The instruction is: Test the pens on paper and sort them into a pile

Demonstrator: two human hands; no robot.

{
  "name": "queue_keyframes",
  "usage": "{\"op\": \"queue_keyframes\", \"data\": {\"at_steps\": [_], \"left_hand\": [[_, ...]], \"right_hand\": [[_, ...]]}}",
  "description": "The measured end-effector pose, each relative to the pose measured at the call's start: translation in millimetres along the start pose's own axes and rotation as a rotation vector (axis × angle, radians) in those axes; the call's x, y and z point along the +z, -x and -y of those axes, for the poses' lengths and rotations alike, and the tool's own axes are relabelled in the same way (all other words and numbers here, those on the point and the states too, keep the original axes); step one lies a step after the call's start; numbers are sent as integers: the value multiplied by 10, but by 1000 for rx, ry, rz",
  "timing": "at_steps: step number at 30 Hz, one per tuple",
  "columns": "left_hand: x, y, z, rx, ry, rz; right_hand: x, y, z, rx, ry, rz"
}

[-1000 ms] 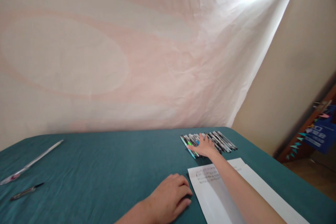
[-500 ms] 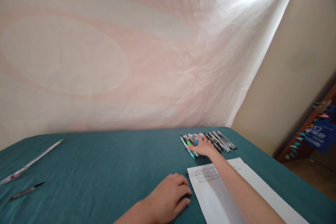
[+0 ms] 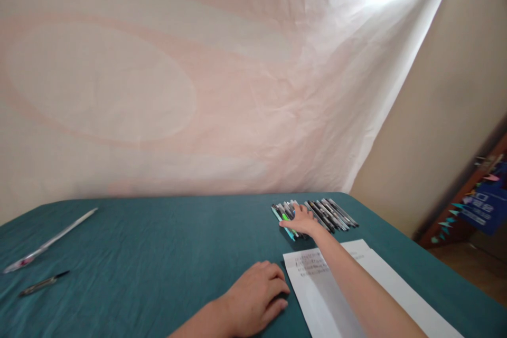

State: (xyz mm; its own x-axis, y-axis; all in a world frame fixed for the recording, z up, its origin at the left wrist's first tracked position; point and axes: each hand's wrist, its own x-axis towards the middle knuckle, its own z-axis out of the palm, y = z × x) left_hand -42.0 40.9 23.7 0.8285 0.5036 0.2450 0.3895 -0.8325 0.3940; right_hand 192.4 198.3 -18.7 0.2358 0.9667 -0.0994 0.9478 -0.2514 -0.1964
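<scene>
A row of several pens (image 3: 328, 213) lies side by side on the teal tablecloth (image 3: 158, 243) at the far right. My right hand (image 3: 301, 221) reaches over the left part of that row, fingers curled down onto the pens; whether it grips one I cannot make out. My left hand (image 3: 255, 296) rests palm down on the cloth, fingers loosely bent, touching the left edge of a white sheet of paper (image 3: 396, 296) with a few printed lines at its top. My right forearm crosses over that sheet.
At the far left lie a long clear pen (image 3: 49, 243) and a short dark pen (image 3: 43, 283). A pale pink sheet (image 3: 198, 79) hangs behind the table. A beige wall and a wooden door with a blue poster (image 3: 481, 206) stand at the right.
My right hand has slid a little to the left along the row of pens. The left hand has stayed put. The camera shifted slightly.
</scene>
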Motion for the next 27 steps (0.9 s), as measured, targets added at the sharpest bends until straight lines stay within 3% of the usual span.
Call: {"op": "queue_keyframes", "data": {"at_steps": [10,22,27], "left_hand": [[4,-1,-9,-5,4,-4],[-2,8,11,-10,40,-15],[24,19,49,-89,182,-101]], "right_hand": [[-9,119,251,-72,53,-46],[-117,17,225,-21,89,-1],[-169,81,190,-73,28,-1]]}}
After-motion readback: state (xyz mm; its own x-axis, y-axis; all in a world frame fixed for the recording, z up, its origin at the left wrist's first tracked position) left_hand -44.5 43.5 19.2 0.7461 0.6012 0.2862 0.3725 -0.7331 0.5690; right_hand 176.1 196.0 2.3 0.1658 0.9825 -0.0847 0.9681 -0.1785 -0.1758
